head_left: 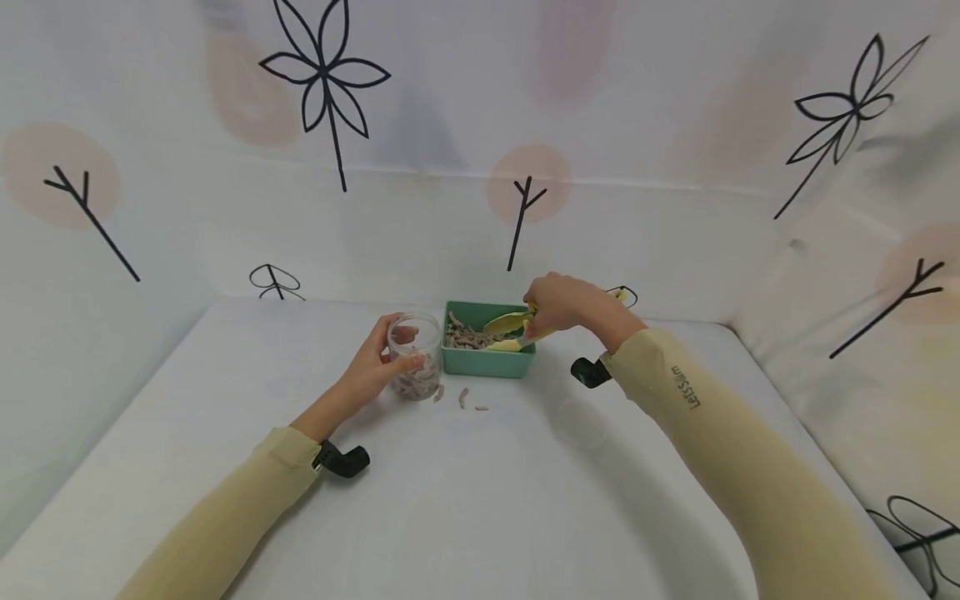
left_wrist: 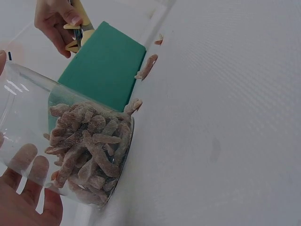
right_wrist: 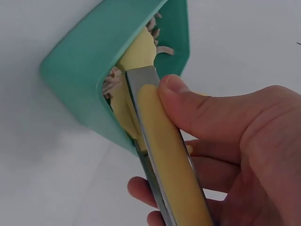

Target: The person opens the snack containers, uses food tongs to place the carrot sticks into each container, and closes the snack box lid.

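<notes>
Our right hand (right_wrist: 235, 127) holds a pair of yellow-tipped tongs (right_wrist: 164, 146), the thumb pressed along the upper arm and the other fingers curled beneath. Their two tips reach inside the green box (head_left: 486, 363) and stand somewhat apart; we cannot tell whether anything lies between them. Around the tips, greyish-brown strips (head_left: 465, 336) cover the box floor, mostly toward its left side. Just left of the box, our left hand (head_left: 375, 364) grips an open-mouthed clear jar (head_left: 427, 336), its thumb in front and fingers around the far side. More strips fill the jar's lower part, and whether jar and box touch we cannot make out. In front of them, a few loose pieces (head_left: 462, 398) lie on the white table (head_left: 450, 500).

We judge this to be the picking step, with the tongs working among the strips while the jar is steadied. If so, the next move calls for squeezing the tips on a strip, lifting clear of the box rim and crossing left to the jar's mouth, the left hand holding firm.
</notes>
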The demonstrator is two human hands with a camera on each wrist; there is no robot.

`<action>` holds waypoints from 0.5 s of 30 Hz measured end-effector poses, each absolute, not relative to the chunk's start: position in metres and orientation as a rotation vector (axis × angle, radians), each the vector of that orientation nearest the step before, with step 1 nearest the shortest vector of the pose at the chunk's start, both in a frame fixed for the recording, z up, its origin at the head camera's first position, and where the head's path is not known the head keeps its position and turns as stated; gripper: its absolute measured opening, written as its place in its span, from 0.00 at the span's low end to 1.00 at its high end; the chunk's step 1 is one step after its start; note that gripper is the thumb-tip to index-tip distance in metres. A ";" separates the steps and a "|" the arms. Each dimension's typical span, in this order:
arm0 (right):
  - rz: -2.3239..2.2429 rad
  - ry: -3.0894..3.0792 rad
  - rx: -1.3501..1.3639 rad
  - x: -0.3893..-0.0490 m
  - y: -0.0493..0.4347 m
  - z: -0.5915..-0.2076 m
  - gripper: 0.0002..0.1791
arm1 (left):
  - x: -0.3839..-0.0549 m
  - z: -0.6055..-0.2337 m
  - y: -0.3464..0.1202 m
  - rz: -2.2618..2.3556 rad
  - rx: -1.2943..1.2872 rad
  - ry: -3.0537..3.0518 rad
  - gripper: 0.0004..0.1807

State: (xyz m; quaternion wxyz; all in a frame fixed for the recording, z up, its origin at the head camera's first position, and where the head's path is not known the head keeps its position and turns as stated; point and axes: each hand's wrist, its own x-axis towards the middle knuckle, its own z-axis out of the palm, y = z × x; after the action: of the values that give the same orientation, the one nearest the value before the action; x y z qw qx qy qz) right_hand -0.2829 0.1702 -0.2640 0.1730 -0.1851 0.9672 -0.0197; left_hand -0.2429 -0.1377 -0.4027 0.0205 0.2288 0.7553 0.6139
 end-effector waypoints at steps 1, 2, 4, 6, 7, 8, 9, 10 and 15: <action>-0.068 2.732 -0.530 -0.284 0.170 -0.265 0.35 | -0.243 -0.403 -0.138 1.903 0.707 2.341 0.35; -0.081 2.724 -0.540 -0.285 0.169 -0.267 0.34 | -0.243 -0.404 -0.138 1.901 0.709 2.342 0.35; -0.115 2.721 -0.563 -0.288 0.170 -0.269 0.33 | -0.243 -0.404 -0.139 1.901 0.714 2.344 0.35; -0.154 2.717 -0.596 -0.291 0.172 -0.273 0.31 | -0.243 -0.403 -0.139 1.903 0.722 2.343 0.35; -0.181 2.715 -0.610 -0.292 0.174 -0.276 0.30 | -0.242 -0.403 -0.139 1.901 0.725 2.346 0.35; -0.215 2.713 -0.623 -0.293 0.175 -0.279 0.30 | -0.242 -0.403 -0.139 1.901 0.724 2.348 0.35; -0.247 2.710 -0.638 -0.295 0.177 -0.282 0.29 | -0.242 -0.402 -0.139 1.902 0.723 2.348 0.35; -0.282 2.711 -0.650 -0.296 0.179 -0.286 0.29 | -0.242 -0.402 -0.139 1.899 0.724 2.351 0.35; -0.381 2.748 -0.715 -0.301 0.186 -0.304 0.22 | -0.243 -0.403 -0.139 1.899 0.731 2.346 0.35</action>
State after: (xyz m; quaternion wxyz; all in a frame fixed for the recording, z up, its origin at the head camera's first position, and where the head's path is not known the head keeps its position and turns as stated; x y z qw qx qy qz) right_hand -0.3010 0.1862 -0.3043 0.1377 -0.2470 0.9501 -0.1318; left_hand -0.2429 -0.1386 -0.4026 0.0178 0.2355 0.7552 0.6114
